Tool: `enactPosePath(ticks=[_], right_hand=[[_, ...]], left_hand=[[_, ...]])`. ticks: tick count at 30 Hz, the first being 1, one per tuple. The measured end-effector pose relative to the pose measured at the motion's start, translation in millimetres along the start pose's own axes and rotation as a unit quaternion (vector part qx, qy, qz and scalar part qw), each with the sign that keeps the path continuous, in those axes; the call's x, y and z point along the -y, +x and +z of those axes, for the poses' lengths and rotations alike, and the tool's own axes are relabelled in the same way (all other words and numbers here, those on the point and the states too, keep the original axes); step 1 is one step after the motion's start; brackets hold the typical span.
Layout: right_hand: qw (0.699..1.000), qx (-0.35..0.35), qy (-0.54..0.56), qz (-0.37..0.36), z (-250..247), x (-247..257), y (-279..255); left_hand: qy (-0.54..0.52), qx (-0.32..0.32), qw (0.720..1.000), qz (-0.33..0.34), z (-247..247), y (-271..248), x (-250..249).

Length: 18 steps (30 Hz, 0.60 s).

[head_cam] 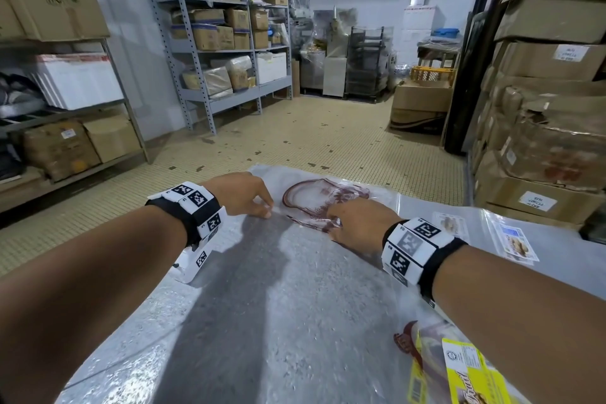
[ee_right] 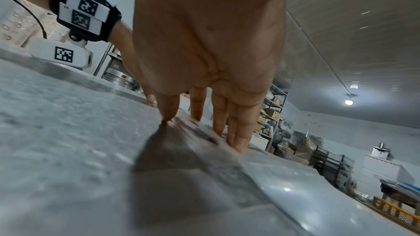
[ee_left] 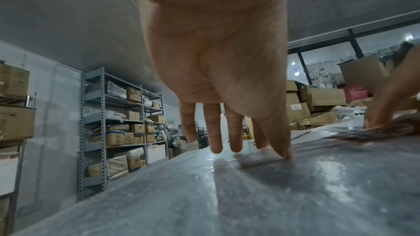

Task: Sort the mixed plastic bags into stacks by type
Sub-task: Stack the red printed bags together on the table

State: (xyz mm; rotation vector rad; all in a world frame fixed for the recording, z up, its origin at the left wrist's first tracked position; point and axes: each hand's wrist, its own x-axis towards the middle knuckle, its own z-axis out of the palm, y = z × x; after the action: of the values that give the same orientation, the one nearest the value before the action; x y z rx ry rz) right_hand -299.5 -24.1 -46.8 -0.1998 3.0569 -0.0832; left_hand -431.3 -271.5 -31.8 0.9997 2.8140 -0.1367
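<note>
A clear plastic bag with a maroon print [head_cam: 323, 198] lies flat at the far end of the grey table [head_cam: 278, 305]. My left hand [head_cam: 244, 195] rests its straight fingertips [ee_left: 285, 152] on the bag's left near edge. My right hand [head_cam: 355, 223] presses the bag's printed part [ee_right: 204, 136] with straight fingers [ee_right: 236, 132]. Neither hand curls round the bag. A clear bag with small photo labels [head_cam: 511, 236] lies to the right. A yellow-printed bag [head_cam: 469, 374] sits on a maroon-printed one at the near right, partly under my right forearm.
Grey metal shelves [head_cam: 226, 52] with cardboard boxes line the left wall. Stacked cartons [head_cam: 554, 115] stand close on the right of the table. A tiled floor [head_cam: 295, 138] lies beyond the table's far edge, with racks and a yellow crate [head_cam: 433, 74] at the back.
</note>
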Motion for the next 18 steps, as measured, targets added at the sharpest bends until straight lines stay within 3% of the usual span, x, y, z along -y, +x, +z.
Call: enactPosePath(ticks=[18], right_hand=[[1.0, 0.012, 0.011, -0.004, 0, -2, 1]], left_hand=[[0.022, 0.003, 1.0, -0.011, -2, -8, -13]])
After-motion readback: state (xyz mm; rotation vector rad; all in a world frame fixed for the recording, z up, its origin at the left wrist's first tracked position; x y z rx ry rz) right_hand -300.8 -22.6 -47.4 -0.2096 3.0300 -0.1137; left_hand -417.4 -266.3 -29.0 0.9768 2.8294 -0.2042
